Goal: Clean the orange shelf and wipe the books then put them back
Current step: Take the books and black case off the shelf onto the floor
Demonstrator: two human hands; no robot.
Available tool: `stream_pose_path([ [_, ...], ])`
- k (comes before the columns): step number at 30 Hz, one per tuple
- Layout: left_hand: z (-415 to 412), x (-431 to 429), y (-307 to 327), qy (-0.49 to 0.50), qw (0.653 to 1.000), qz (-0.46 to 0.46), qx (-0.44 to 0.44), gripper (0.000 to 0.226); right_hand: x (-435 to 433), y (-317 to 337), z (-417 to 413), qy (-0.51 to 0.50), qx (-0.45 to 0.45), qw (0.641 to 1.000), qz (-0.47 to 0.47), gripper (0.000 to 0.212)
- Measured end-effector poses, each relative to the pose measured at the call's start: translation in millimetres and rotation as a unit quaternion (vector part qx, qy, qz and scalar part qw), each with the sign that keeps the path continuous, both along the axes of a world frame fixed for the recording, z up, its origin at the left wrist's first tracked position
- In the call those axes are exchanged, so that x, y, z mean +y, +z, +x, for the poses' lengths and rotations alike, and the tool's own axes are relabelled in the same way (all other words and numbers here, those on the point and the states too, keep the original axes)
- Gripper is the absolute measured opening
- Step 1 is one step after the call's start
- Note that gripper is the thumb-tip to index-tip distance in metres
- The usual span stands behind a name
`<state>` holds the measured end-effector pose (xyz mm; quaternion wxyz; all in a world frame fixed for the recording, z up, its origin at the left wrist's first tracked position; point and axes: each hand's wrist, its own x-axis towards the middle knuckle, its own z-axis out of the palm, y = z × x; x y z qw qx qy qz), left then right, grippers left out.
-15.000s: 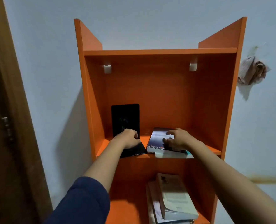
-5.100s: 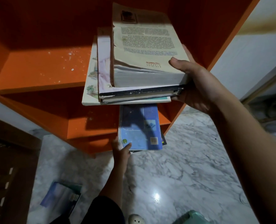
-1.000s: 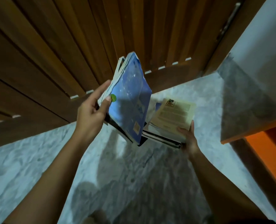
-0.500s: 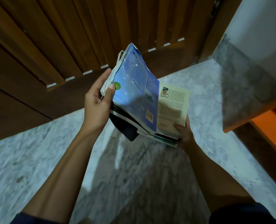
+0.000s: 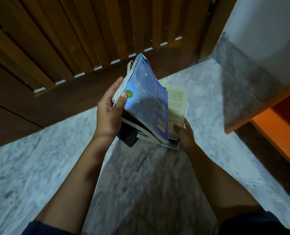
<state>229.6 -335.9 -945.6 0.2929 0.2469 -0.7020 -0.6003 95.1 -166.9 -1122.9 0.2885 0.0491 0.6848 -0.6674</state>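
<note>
Marble floor (image 5: 39, 167), wooden door (image 5: 73, 39), orange shelf (image 5: 285, 126) at right; left hand (image 5: 108, 114) and right hand (image 5: 185, 134) grip books (image 5: 146, 102).

Dim indoor light, soft shadows on floor, wide-angle edge distortion

Floor (image 5: 39, 167) under me: pale grey-white marbled stone, dim, with a darker band of shadow down the middle. Ahead: dark wooden door (image 5: 73, 39) of vertical slats, small bright gaps (image 5: 115, 61) along the slat bases. To my right a wooden door frame (image 5: 207, 31), then a white wall (image 5: 268, 22) with a grey marbled skirting (image 5: 242, 70) at its foot
</note>
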Motion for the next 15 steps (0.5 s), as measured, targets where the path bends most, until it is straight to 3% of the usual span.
stream_pose_path([
  [3, -5.2, 8.3, -0.8, -0.005, 1.0, 0.024, 0.009, 0.044, 0.0, 15.2, 4.0, -0.039, 0.015, 0.996, 0.076, 0.035],
  [4, -7.0, 11.4, -0.5, -0.008, 0.999, 0.033, 0.011, 0.043, -0.1, 22.2, 5.7, -0.062, 0.021, 0.994, 0.082, 0.044],
  [6, -10.5, 17.6, -0.5, -0.016, 0.999, 0.049, 0.011, 0.041, 1.1, 38.2, 12.1, -0.096, -0.003, 0.995, 0.017, 0.055],
  [7, -12.0, 20.3, -1.1, -0.02, 0.998, 0.052, 0.011, 0.04, 2.7, 47.8, 15.3, -0.085, -0.026, 0.995, -0.049, 0.049],
  [10, -17.4, 27.0, -4.2, -0.037, 0.997, 0.061, 0.016, 0.04, 6.2, 66.8, 16.3, 0.021, -0.106, 0.97, -0.219, 0.05],
  [13, -23.3, 34.4, -13.9, -0.057, 0.994, 0.09, 0.004, 0.038, 10.7, 74.6, 2.8, 0.03, -0.115, 0.954, -0.274, 0.063],
  [15, -27.0, 38.7, -27.7, -0.068, 0.992, 0.109, -0.013, 0.041, 18.0, 70.4, -9.4, 0.018, -0.073, 0.966, -0.246, 0.071],
])
